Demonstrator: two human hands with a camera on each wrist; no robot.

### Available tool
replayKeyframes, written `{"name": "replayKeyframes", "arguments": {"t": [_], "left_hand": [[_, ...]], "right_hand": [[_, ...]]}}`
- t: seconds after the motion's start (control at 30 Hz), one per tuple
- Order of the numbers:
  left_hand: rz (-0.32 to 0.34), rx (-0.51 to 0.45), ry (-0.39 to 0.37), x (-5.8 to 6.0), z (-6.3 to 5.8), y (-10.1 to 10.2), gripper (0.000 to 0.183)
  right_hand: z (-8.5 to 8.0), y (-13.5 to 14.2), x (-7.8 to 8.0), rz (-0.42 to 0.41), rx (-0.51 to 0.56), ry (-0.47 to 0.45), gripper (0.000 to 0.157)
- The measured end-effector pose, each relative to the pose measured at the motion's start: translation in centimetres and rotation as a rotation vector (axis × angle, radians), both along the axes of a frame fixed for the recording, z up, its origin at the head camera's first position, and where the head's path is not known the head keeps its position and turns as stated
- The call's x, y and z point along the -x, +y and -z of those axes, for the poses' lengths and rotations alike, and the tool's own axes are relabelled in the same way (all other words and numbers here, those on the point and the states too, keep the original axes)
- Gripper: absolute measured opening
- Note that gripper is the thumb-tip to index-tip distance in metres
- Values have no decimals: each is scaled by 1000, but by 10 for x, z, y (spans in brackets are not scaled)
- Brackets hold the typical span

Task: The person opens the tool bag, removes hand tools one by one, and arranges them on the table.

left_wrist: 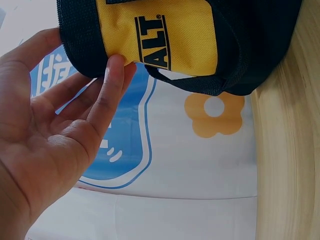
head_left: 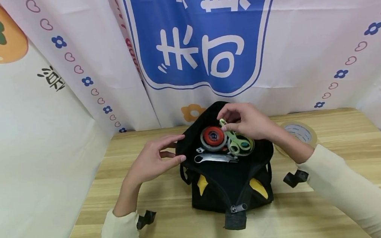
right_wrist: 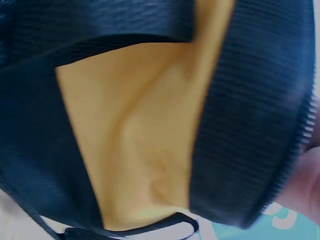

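A black tool bag (head_left: 209, 196) with yellow panels stands unzipped on the table. My right hand (head_left: 248, 121) is over its mouth, pinching the narrow end of green scissors (head_left: 234, 139) between thumb and fingers, handle loops downward. At the bag's left rim (left_wrist: 82, 40) is my left hand (left_wrist: 60, 130), its fingers extended and touching the edge and the yellow side. Inside lie a silver wrench (head_left: 214, 157) and a red round roll (head_left: 213, 136) on a grey ring. In the right wrist view, the bag's yellow panel (right_wrist: 135, 135) hides most of the right hand.
A wide tape roll (head_left: 310, 133) lies on the wooden table (head_left: 159, 227) right of the bag, partly behind the right forearm. A printed white cloth (head_left: 306, 48) hangs behind the table. The zipper pull (head_left: 240, 207) lies on the bag's front.
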State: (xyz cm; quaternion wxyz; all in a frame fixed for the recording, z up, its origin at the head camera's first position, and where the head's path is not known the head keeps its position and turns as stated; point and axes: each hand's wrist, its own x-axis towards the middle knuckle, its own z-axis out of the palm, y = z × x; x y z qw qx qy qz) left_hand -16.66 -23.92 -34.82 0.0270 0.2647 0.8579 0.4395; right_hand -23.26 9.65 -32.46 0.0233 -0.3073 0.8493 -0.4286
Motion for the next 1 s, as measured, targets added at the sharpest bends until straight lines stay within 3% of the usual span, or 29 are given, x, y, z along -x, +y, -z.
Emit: {"name": "replayKeyframes", "arguments": {"t": [0.53,1.0], "left_hand": [[5,3,10,1,1,0,56],[1,5,11,1,1,1,56]], "right_hand": [[-44,41,-15,135,121,22,26],[-41,101,-16,343,126,-7,32]]}}
